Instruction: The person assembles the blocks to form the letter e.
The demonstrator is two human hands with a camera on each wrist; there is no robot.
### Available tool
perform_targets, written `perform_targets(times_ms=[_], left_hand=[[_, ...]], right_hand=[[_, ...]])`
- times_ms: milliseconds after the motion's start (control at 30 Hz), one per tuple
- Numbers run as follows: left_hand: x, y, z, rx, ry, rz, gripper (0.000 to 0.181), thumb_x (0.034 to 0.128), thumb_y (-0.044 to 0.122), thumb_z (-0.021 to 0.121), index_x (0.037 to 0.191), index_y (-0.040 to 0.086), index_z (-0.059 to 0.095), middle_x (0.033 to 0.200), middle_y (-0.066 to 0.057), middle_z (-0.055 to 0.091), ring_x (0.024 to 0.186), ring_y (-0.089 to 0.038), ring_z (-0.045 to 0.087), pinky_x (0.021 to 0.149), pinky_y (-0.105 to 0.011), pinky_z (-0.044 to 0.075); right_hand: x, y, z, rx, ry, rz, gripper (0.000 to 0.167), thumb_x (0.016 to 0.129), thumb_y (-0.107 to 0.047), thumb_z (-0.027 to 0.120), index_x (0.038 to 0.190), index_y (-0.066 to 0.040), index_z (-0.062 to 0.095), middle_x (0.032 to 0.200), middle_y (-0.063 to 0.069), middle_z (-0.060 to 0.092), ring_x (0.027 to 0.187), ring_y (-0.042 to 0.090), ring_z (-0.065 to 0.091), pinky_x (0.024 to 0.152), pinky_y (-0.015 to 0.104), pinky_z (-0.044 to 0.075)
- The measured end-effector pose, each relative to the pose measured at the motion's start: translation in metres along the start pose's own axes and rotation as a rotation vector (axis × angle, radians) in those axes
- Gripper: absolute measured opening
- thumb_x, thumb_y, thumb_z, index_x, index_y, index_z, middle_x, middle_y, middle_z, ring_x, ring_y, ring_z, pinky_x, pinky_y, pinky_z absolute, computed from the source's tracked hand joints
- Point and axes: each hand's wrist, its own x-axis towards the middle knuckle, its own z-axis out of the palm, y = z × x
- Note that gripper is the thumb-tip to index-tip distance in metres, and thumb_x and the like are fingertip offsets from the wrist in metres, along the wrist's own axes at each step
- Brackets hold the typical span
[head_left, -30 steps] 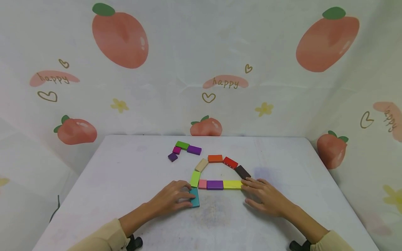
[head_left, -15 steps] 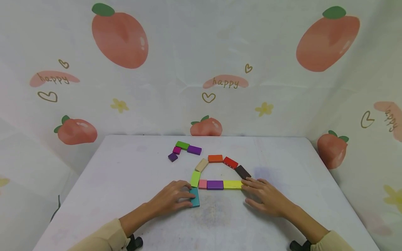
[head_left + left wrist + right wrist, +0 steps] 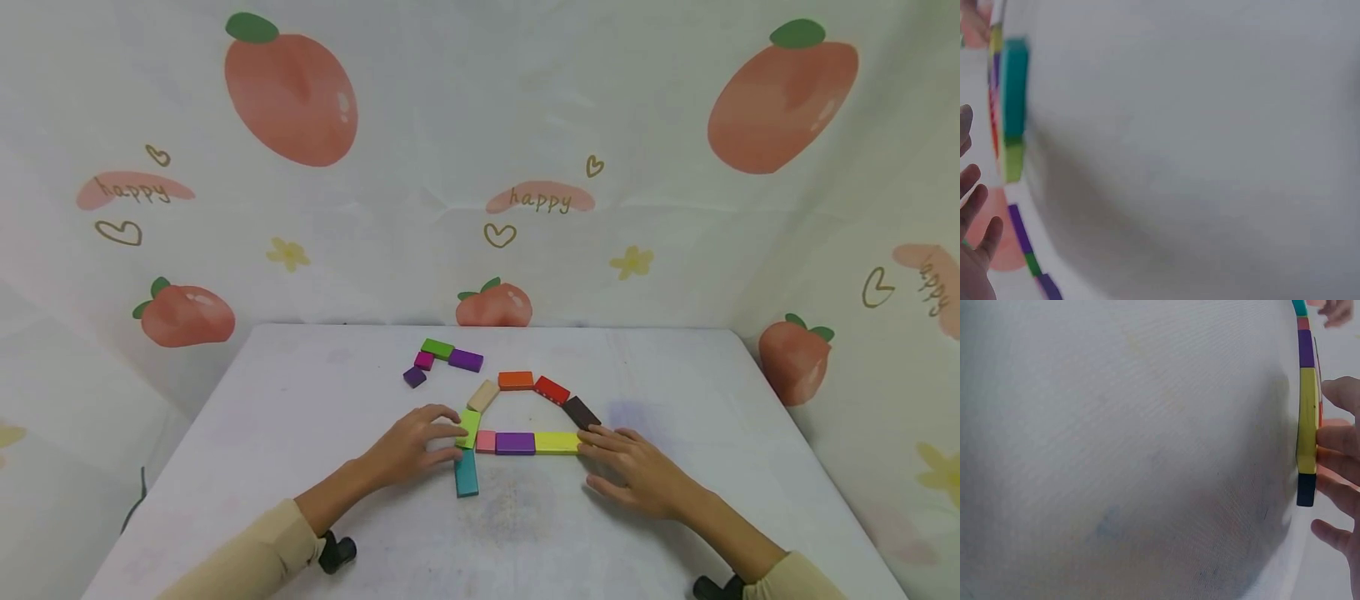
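My left hand (image 3: 412,442) is over the left side of a ring of flat coloured blocks, its fingertips at the lime green block (image 3: 470,421). The teal block (image 3: 467,475) lies just below its thumb. Relaxed fingers of my right hand (image 3: 637,473) rest at the right end of the yellow block (image 3: 555,443), near the dark brown block (image 3: 581,412). A pink block (image 3: 486,442) and a purple block (image 3: 514,443) continue the lower row leftward. Beige (image 3: 483,395), orange (image 3: 516,381) and red blocks (image 3: 552,390) form the upper arc. Whether the left fingertips touch is unclear.
Behind and to the left lie a green block (image 3: 438,348), a violet block (image 3: 466,360), a magenta block (image 3: 423,360) and a small dark purple block (image 3: 414,377). They sit on a white table (image 3: 315,400), with a fruit-printed cloth (image 3: 420,233) behind its far edge.
My left hand has left the teal block and moved up to the lime green one. The right hand stays where it was, and the blocks keep their layout.
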Motion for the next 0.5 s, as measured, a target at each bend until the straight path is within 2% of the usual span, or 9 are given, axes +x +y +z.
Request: perform_targets(times_ms=[267,500], left_hand=[[0.045,-0.025,-0.014,-0.090,0.105,-0.123,0.035,0.0872,0.020,0.078,0.119,0.006,0.073,0.118,-0.008,0.070,0.118,-0.027,0.061,0.097,-0.048,0.051],[0.076,-0.045,-0.012,-0.127,0.205,-0.213,0.036,0.0889,0.016,0.076,0.122,0.003,0.070,0.121,-0.010,0.070,0.120,-0.028,0.061,0.102,-0.046,0.048]], right_hand=[[0.001,0.000,0.000,0.001,-0.017,0.014,0.049,0.090,-0.035,0.073,0.131,-0.009,0.066,0.140,0.007,0.059,0.131,0.030,0.053,0.101,0.057,0.045],[0.001,0.000,-0.001,0.010,-0.036,0.029,0.049,0.090,-0.035,0.072,0.131,-0.010,0.066,0.141,0.007,0.059,0.132,0.029,0.053,0.102,0.057,0.044]])
